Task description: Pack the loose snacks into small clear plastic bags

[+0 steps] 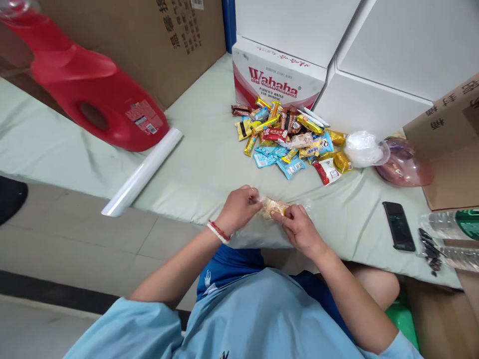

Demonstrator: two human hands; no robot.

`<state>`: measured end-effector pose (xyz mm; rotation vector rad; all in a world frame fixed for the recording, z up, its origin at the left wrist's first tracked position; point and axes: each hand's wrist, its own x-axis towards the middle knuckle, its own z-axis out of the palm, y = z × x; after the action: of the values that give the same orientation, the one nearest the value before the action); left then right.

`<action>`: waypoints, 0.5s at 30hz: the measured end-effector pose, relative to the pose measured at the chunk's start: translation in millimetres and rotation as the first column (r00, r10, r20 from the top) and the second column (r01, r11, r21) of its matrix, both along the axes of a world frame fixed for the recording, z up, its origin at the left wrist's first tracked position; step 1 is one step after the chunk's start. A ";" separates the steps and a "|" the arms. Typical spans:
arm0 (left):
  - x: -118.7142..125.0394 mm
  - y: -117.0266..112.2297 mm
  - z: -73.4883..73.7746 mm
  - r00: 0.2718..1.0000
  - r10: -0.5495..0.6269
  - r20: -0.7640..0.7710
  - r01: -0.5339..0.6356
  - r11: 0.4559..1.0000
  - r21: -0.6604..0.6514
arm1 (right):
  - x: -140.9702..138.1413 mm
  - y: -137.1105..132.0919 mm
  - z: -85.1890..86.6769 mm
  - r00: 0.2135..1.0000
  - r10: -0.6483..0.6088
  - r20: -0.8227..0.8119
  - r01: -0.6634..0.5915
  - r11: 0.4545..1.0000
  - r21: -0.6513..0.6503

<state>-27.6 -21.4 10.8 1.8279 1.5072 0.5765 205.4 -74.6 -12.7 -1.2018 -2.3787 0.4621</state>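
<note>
Both hands are pinched shut on the same thing: a small yellowish snack (pixel 275 207) half wrapped in thin clear plastic film (pixel 258 238), right at the near edge of the table. The left hand (pixel 239 209), with a red-and-white woven bracelet (pixel 219 232) on its wrist, grips one end. The right hand (pixel 299 229) clamps its fingers over the other end. The loose part of the film hangs off the edge below the hands.

Further back, well apart from the hands, there's a heap of colourful wrapped snacks (pixel 288 139) just in front of a white-and-red Wahaha cardboard carton (pixel 277 80). Right of the heap sit a scrunched clear plastic bag (pixel 361 148) and a pink see-through plastic lid (pixel 406 164). A black smartphone (pixel 398 225) lies flat near the right hand, with a clear plastic bottle with a green label (pixel 452 224) past it. Off to the left are a long roll of clear film (pixel 142 172), sticking out over the edge, and a big red plastic jug (pixel 93 94).

The surface is a pale green cloth (pixel 202 149). Plain white boxes (pixel 392 55) and brown cardboard boxes (pixel 149 40) are stacked behind it, and there's a grey tiled floor (pixel 75 239) on the left.
</note>
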 end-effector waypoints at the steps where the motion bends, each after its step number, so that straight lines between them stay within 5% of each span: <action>1: 7.0 -6.6 1.6 1.000 0.016 0.022 -0.017 0.999 0.027 | -1.0 0.7 -0.4 1.000 -0.005 0.002 0.005 1.000 -0.006; 5: 45.8 -32.6 0.2 0.998 -0.036 0.058 0.027 0.989 0.148 | -2.5 1.8 1.2 1.000 -0.026 0.013 0.027 0.999 -0.025; 10: 66.7 -60.2 -16.9 0.960 -0.123 -0.253 0.226 0.872 0.434 | 22.0 3.4 9.4 0.972 0.010 -0.236 -0.060 0.977 -0.207; 15: 58.8 -65.6 -34.4 0.899 -0.086 -0.430 0.327 0.785 0.526 | 58.3 4.2 11.3 0.935 -0.289 -0.203 0.220 0.926 -0.306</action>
<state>31.1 -87.1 -23.6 2.6950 1.4238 0.6476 263.7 -70.4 -1.4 -1.4618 -1.9569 0.8272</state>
